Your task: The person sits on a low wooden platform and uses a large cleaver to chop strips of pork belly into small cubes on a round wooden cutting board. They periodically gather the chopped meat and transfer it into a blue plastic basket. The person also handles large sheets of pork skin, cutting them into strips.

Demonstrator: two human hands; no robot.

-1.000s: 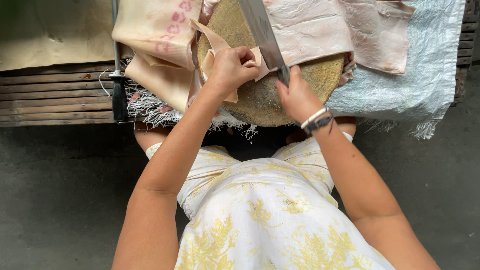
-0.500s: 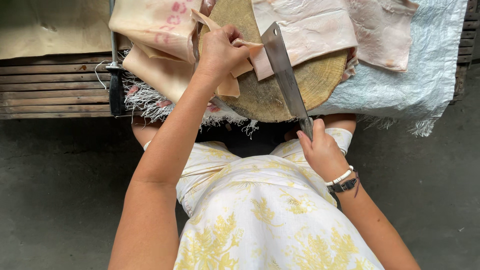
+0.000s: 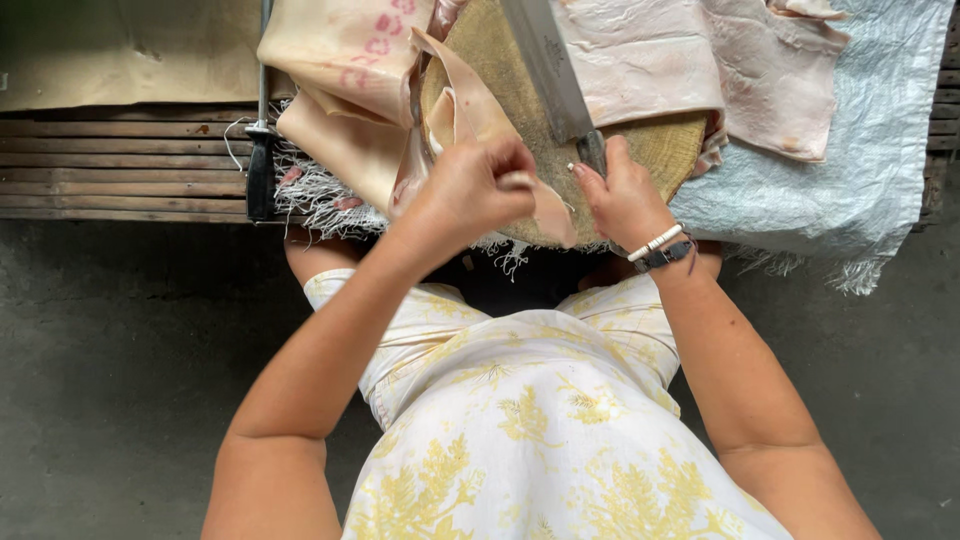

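My left hand (image 3: 478,190) pinches a long pale strip of pork skin (image 3: 470,105) and lifts it above the round wooden chopping block (image 3: 665,150). My right hand (image 3: 625,195) is closed around the handle of a large cleaver (image 3: 545,60), whose broad blade lies flat across the block and points away from me. A white bead bracelet and a dark band circle that wrist. More pale skin sheets (image 3: 345,50) hang at the block's left side.
Pinkish slabs of skin (image 3: 700,60) lie on a pale woven sack (image 3: 850,160) at the right. A dark sharpening rod (image 3: 262,150) rests on the wooden slat bench (image 3: 120,160) to the left. Below is grey concrete floor (image 3: 100,380).
My right hand, which had dropped toward my lap with the cleaver, has come back up to the block. My left hand has drawn the skin strip down toward the near edge.
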